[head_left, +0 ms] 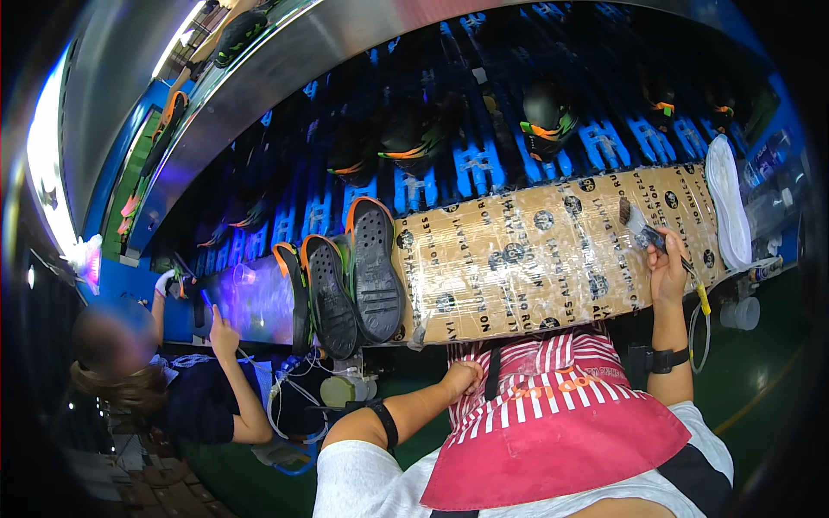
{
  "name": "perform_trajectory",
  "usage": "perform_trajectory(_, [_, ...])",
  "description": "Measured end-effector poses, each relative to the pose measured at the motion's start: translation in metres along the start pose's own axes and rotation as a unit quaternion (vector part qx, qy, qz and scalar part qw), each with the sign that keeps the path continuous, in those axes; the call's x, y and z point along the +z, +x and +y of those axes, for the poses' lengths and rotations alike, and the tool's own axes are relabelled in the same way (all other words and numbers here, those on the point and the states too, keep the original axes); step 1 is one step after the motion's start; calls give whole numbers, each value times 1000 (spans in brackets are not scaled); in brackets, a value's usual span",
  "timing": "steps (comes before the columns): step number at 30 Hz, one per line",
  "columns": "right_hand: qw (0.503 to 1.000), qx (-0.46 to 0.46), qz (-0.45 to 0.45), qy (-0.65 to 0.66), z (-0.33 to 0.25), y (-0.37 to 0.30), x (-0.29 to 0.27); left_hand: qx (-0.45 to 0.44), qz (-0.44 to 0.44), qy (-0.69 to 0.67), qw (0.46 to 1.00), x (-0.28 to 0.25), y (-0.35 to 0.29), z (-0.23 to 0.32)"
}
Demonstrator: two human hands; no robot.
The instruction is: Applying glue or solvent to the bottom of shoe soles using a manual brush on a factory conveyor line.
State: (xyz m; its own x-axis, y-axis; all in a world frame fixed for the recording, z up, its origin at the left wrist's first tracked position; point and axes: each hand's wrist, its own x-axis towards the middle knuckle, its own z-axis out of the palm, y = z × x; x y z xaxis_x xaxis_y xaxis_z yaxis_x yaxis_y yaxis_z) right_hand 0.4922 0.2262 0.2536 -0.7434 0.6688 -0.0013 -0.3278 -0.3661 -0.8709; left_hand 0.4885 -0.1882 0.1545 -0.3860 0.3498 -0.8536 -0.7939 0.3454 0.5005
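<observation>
My right hand (667, 269) grips a brush (643, 229) by its dark handle, bristles up and to the left, over the right part of a cardboard-covered bench (509, 259). A thin tube with a yellow piece runs down by that hand. My left hand (465, 380) is closed against my red striped apron (553, 432), just off the bench's near edge; whatever it may hold is hidden. Left of the cardboard lie a dark clog-like sole with holes (377, 268), a second dark sole (330, 298) and a third (295, 298) on its side, all with orange edges.
White soles (730, 203) lie at the bench's right end. Behind the bench, a conveyor with blue bars carries several dark shoes (547, 121). A co-worker (194, 380) at left holds a tool with a blue part. A jar (341, 391) and tubes are below the bench.
</observation>
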Motion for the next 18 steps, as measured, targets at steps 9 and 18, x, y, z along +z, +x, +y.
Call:
perform_trajectory(9, [1000,-2,8,-3,0,-1,1,-10,8,-36,999,4,-6,8])
perform_trajectory(18, [1000,-3,4,-5,0,0,1,-5,12,-24,1000,6,-8,11])
